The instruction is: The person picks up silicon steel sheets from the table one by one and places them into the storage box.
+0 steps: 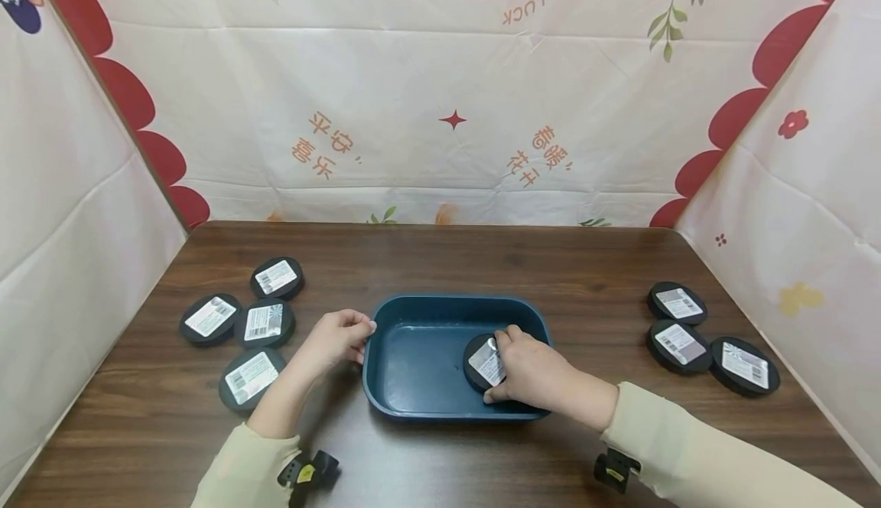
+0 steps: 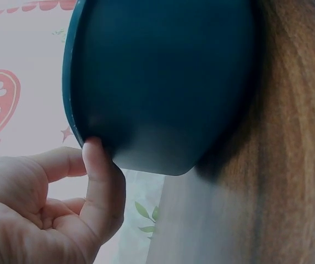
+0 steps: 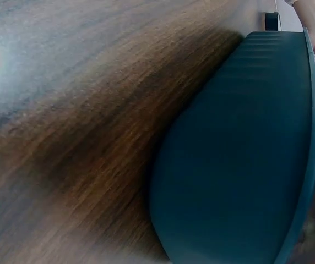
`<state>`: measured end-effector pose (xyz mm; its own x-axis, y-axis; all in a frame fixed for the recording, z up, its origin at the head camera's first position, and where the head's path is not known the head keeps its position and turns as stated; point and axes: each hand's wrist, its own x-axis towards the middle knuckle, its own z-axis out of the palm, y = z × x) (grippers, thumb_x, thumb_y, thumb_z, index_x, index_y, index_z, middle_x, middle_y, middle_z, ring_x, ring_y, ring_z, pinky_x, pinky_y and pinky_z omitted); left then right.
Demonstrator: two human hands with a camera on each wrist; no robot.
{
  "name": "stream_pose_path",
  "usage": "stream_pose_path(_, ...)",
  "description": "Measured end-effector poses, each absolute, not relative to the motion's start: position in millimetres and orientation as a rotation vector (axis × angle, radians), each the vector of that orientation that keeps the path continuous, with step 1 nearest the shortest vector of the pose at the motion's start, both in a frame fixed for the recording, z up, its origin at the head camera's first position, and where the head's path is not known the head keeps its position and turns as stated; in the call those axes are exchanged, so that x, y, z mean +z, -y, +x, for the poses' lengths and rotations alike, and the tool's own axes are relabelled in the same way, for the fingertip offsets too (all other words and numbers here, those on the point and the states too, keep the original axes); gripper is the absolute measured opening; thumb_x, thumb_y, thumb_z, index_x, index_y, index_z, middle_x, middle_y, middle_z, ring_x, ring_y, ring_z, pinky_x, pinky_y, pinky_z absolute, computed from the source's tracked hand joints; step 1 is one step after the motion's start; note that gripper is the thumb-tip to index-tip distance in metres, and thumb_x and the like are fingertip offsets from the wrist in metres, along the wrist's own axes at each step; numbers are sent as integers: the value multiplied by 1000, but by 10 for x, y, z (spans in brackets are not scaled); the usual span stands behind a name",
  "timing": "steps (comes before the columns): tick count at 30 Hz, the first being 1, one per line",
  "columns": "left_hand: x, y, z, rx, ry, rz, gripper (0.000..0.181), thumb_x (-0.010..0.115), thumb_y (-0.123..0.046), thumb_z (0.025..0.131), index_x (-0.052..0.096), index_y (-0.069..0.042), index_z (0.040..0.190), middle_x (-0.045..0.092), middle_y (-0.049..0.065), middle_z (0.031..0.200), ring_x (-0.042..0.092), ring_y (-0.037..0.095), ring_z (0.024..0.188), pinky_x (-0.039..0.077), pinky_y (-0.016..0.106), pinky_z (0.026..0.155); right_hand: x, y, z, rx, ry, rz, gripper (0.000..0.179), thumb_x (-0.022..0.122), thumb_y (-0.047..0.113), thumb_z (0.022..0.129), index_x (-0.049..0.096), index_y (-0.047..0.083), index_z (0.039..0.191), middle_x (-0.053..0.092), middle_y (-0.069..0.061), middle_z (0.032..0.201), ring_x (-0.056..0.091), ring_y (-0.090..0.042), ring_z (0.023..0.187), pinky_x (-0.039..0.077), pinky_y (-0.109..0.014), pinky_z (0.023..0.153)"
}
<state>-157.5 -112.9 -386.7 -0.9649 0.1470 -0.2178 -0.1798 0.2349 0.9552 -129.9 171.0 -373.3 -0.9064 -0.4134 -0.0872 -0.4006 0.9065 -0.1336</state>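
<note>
The right hand, its arm slanting in from the lower right, bends over the tray's right edge, thumb and fingers gripping one round black disc with a white label, right of centre in the dark-blue rounded rectangular tray. The left hand, its arm rising from the lower left, pinches the tray's left rim. On the brown wood-grain worktop, four similar labelled discs lie at left of the frame, three more discs at right.
</note>
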Motion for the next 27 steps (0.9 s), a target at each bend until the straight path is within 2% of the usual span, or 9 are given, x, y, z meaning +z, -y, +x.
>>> stream_pose_path(6,-3856,1125,-1577,1785,-2254,-32,23,54,-8,91,54,12,101,52,6,70,52,13,58,50,25,53,-3742,-1747,-1289,-12,-3003,-741,87,79,52,64,53,-11,119,55,-24,118,52,-36,110,40,-47,97)
stream_pose_path(13,-3865,1126,-1584,1779,-2262,-50,22,55,-8,90,54,12,101,52,7,70,52,13,57,50,25,53,-3752,-1770,-1269,-58,-3002,-809,95,78,50,66,45,-13,128,46,-28,132,45,-39,122,36,-48,101)
stream_pose_path(19,-3871,1118,-1585,1786,-2254,-48,22,54,-7,90,54,12,101,52,7,69,51,13,57,50,24,53,-3757,-1823,-1239,-54,-3051,-887,87,68,54,76,44,-6,134,45,-24,136,41,-38,126,34,-48,103)
stream_pose_path(27,-3871,1122,-1578,1795,-2250,-50,22,54,-7,90,54,13,101,52,7,70,51,13,57,50,24,53,-3739,-1868,-1219,-90,-3110,-880,85,58,59,82,34,5,143,28,-17,149,20,-35,138,19,-54,109)
